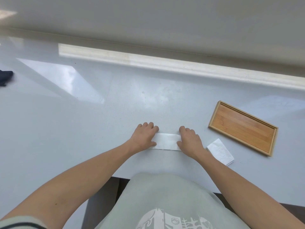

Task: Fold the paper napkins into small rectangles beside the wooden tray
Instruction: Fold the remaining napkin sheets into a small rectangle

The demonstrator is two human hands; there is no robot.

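A white paper napkin (pixel 166 141), folded into a long strip, lies flat on the table straight in front of me. My left hand (pixel 145 136) presses on its left end, fingers bent at the far edge and thumb at the near edge. My right hand (pixel 189 139) presses on its right end the same way. A second napkin (pixel 220 152), folded into a small rectangle, lies to the right, just in front of the wooden tray (pixel 214 115). The tray holds nothing.
The pale glossy table (pixel 99 121) stretches wide to the left and back to a wall ledge. A dark object (pixel 5 77) sits at the far left edge. The table's near edge runs by my torso.
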